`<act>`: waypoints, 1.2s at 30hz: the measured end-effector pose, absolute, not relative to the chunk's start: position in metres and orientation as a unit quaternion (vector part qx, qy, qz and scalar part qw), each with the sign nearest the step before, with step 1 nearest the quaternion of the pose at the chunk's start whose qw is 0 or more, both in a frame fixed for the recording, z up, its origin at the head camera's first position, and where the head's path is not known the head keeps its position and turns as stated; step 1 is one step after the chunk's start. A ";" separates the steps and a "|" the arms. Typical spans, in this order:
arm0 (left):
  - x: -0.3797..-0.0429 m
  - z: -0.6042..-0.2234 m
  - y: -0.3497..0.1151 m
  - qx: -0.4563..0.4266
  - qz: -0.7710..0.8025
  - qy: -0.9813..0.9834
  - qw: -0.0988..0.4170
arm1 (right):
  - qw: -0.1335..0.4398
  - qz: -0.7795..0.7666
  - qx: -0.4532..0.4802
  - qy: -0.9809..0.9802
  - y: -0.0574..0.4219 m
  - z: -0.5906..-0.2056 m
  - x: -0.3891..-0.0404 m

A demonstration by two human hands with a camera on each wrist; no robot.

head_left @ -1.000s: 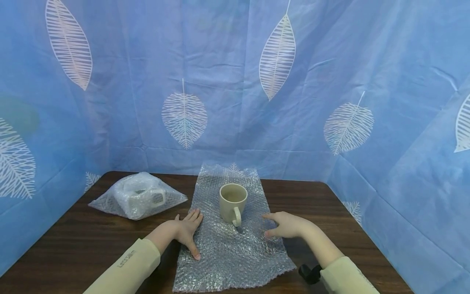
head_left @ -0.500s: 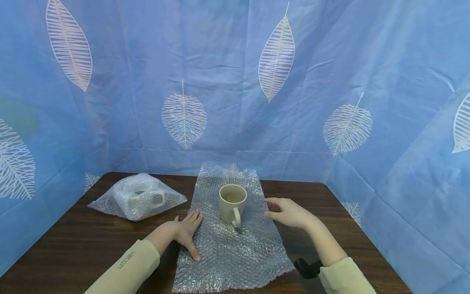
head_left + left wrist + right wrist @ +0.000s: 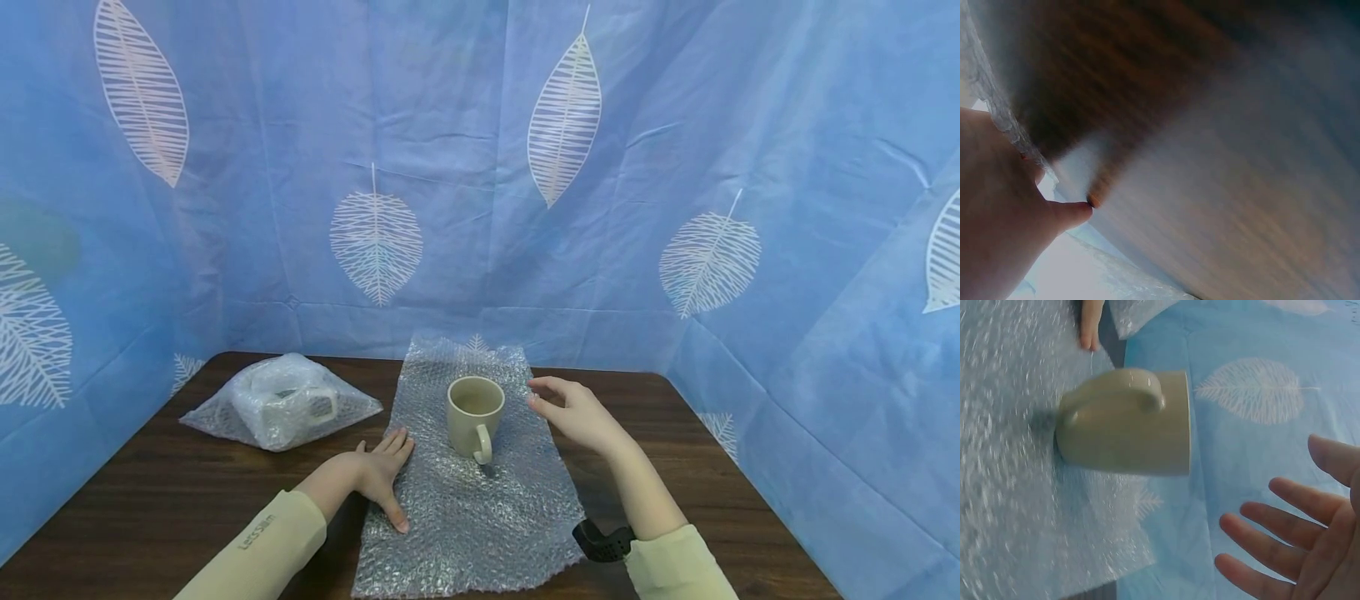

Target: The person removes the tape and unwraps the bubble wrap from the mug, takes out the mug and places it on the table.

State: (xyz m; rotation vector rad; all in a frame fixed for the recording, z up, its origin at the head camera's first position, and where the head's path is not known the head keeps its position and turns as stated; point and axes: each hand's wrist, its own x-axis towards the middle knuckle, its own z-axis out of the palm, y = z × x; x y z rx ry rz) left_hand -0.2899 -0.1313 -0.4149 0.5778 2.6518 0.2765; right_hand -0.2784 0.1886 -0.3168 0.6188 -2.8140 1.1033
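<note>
The beige mug (image 3: 467, 425) stands upright on the bubble-wrap sheet (image 3: 472, 533), between the left hand (image 3: 381, 477), spread on the sheet's edge, and the right hand (image 3: 576, 413), fingers apart, clear of the mug.

Desk (image 3: 660, 425): dark brown wood grain, both far corners rounded.
Wrap (image 3: 465, 521): clear bubble sheet, flat and lengthwise across the middle of the desk, its far end reaching past the far edge, its near end wavy.
Wrapped mug (image 3: 281, 404): a bubble-covered bundle near the far left corner, one tip pointing to the left edge, the other just beside the wrap.
</note>
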 end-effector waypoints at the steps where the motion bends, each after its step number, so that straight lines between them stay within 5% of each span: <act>1: -0.290 -0.415 -0.131 0.208 0.099 0.951 0.205 | 0.030 0.367 0.194 -0.909 0.187 -0.319 -0.278; 13: -0.288 -0.413 -0.131 0.210 0.106 0.950 0.208 | 0.064 0.484 0.132 -0.863 0.167 -0.350 -0.282; 36: -0.288 -0.412 -0.132 0.208 0.104 0.950 0.208 | -0.012 0.589 0.084 -0.804 0.149 -0.397 -0.278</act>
